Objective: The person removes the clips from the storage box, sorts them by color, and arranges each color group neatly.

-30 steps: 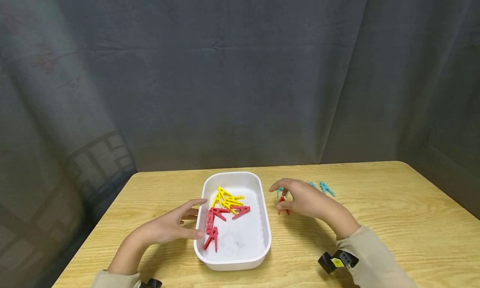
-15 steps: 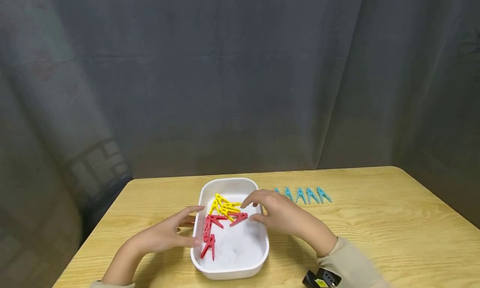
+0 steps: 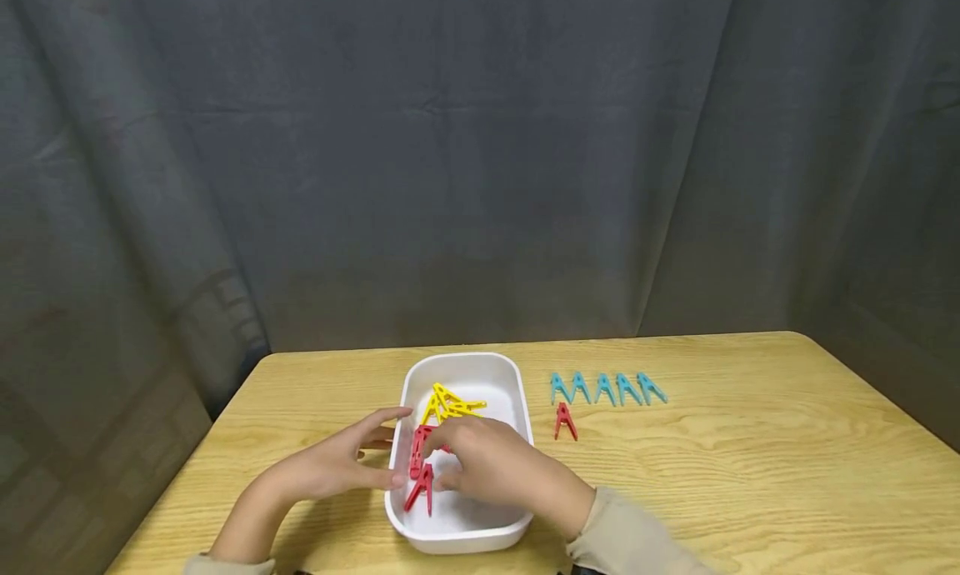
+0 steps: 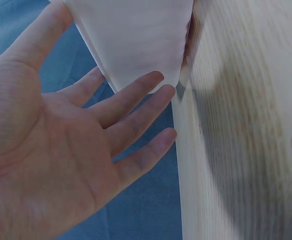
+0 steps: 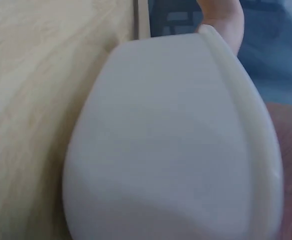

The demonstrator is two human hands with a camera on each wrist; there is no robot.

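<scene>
A white tray on the wooden table holds yellow pegs at its far end and red pegs along its left side. My left hand lies with straight fingers against the tray's left wall; the left wrist view shows its open palm beside that wall. My right hand reaches into the tray, fingers bent down over the red pegs. Whether it pinches one is hidden. One red peg lies on the table below a row of several blue pegs.
A dark grey curtain hangs behind the table. The table's left edge is close to my left forearm. In the right wrist view the tray's outer wall fills the frame, with a finger above its rim.
My right hand left a red peg on the table under the blue row and moved left into the tray, onto the red pegs. My left hand stayed at the tray's left wall.
</scene>
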